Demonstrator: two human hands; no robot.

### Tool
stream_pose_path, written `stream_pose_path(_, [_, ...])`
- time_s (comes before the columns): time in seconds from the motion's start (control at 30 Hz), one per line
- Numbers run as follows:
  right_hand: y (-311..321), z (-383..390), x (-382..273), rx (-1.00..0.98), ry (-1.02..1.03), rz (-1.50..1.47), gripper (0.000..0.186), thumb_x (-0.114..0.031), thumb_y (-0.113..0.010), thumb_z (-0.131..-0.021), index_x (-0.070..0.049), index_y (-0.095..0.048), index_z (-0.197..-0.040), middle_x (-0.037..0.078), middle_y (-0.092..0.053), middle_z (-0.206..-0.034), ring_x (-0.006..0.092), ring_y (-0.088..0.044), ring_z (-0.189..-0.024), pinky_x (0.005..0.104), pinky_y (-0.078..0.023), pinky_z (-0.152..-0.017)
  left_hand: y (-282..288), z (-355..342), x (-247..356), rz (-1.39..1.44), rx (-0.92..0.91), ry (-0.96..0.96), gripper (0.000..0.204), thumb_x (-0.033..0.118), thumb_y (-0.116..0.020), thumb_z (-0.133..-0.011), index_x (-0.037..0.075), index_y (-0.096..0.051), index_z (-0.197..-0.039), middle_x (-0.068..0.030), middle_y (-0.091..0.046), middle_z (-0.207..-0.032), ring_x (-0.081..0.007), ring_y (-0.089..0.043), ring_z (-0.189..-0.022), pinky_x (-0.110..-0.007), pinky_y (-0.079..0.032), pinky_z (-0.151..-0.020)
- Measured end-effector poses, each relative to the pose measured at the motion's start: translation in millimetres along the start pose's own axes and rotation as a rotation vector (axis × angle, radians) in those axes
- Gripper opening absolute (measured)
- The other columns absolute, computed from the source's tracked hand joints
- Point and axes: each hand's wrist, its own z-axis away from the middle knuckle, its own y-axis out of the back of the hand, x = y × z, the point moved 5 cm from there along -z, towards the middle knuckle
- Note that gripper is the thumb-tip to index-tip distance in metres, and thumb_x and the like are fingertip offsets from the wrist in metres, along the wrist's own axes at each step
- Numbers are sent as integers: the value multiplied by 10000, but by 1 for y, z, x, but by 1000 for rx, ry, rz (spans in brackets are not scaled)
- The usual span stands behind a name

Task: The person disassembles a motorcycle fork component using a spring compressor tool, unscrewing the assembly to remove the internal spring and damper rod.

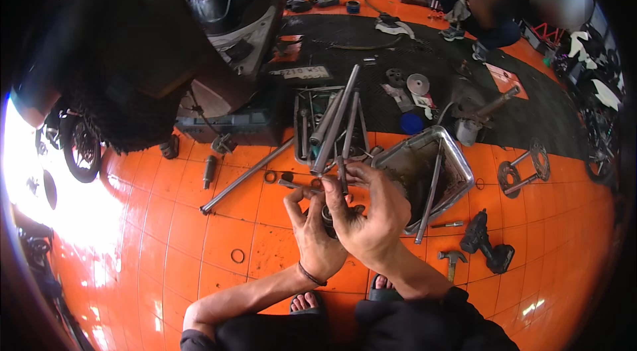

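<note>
My left hand [314,239], with a dark band at the wrist, is closed around a dark round metal part [328,213], mostly hidden by my fingers. Close beside it, my right hand [377,217] pinches a slim dark rod [342,177] that stands nearly upright above the round part. I cannot tell whether the two are joined. Just beyond my fingertips, a long silver tube [337,120] slants over a metal tray [298,127] of tubes and rods. A short metal piece [286,184] shows next to my left fingers.
Right of my hands sits a metal pan [467,175] with dark liquid and a rod [432,188] across it. A cordless drill [486,243] and hammer [452,259] lie on orange tiles. Another long rod [247,176] lies left. A person [488,9] crouches at the far right.
</note>
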Motion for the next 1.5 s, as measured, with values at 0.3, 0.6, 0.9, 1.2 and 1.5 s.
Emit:
stream_pose_path(0.3, [-7, -5, 20, -113, -105, -322, 267, -178, -724, -999, 58, -683, -1114, 147, -778, -950, 256, -789, -882, 327, -608, -753, 2, -3, -5, 111, 10, 83, 588, 82, -831, -699, 73, -660, -1262, -197, -568, -1204, -406, -470, -1210, -511, -459, -973])
stream_pose_path(0.6, [-12, 1, 22, -114, -134, -341, 132, -80, -687, -968, 45, -693, -928, 178, -748, -911, 359, -749, -855, 431, -593, -789, 3, -4, -11, 314, 0, 179, 447, 142, -783, -793, 42, -692, -1219, -119, -675, -1139, -387, -491, -1264, -509, -422, -1062])
stream_pose_path(0.9, [-18, 2, 35, -140, -37, -546, 432, -265, -519, -1097, 139, -671, -1116, 133, -735, -802, 242, -760, -772, 364, -608, -759, 7, -6, -19, 278, -134, -23, 562, 228, -873, -798, 17, -667, -1277, -193, -504, -1261, -376, -573, -1182, -464, -560, -938])
stream_pose_path(1.2, [-22, 1, 30, -156, 53, -718, 496, -333, -476, -1103, 102, -668, -961, 151, -727, -775, 275, -760, -810, 509, -580, -989, 13, -17, -32, 483, -324, -108, 556, 388, -870, -821, 10, -694, -1189, -190, -572, -1259, -376, -547, -1211, -501, -472, -1033])
stream_pose_path(1.5, [1, -44, 2, -841, -78, -321, 226, -146, -627, -1013, 47, -650, -1128, 132, -738, -885, 177, -731, -770, 304, -555, -665, 38, -4, -23, 310, -229, 55, 562, 366, -892, -804, 30, -710, -1215, -177, -509, -1360, -352, -600, -1220, -474, -585, -943])
